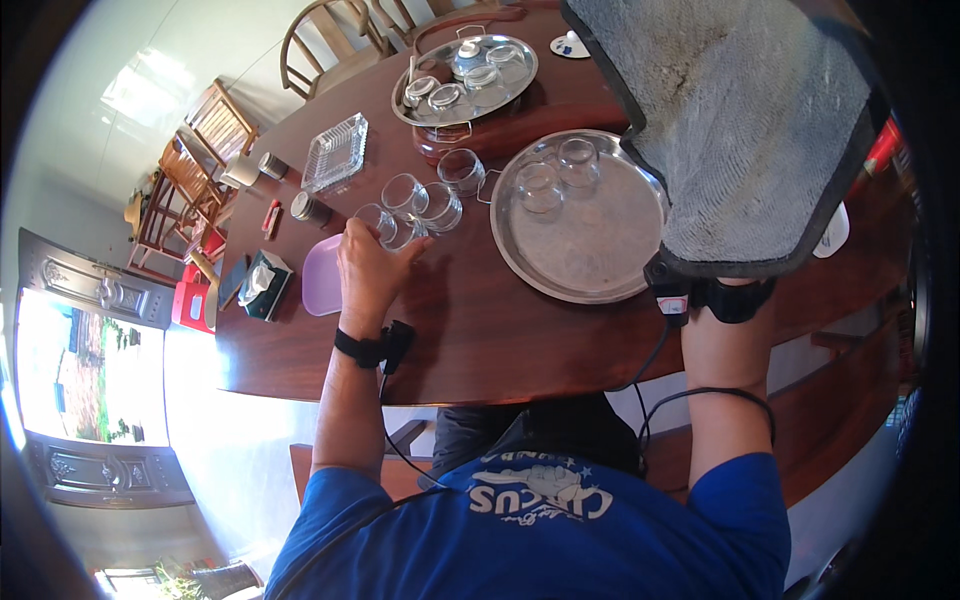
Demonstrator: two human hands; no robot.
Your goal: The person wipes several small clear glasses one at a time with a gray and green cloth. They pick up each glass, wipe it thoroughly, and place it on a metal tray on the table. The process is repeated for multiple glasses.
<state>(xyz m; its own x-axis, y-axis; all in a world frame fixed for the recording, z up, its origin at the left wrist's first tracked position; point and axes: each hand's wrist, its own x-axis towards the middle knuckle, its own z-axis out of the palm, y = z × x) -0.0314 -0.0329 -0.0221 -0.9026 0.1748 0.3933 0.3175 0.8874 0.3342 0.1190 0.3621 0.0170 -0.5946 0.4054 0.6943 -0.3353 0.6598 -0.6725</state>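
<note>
My left hand [379,262] has its thumb and fingers around a clear glass cup [403,231] at the near edge of a cluster of several glass cups [439,207]. Just right of the cluster lies a round metal tray [517,259] bearing two glass cups [540,187] near its far left side. A large grey cloth-like pad with a dark border [750,142] hides my right hand; only the wrist and forearm show below it. Whether that hand holds the pad cannot be seen.
Farther back, a second metal tray [397,109] carries cups and a teapot. A ribbed glass dish [335,154], metal-lidded jars [310,208], a purple tray [321,277] and a tissue box [266,289] stand at left. A white lid [570,46] lies at the back.
</note>
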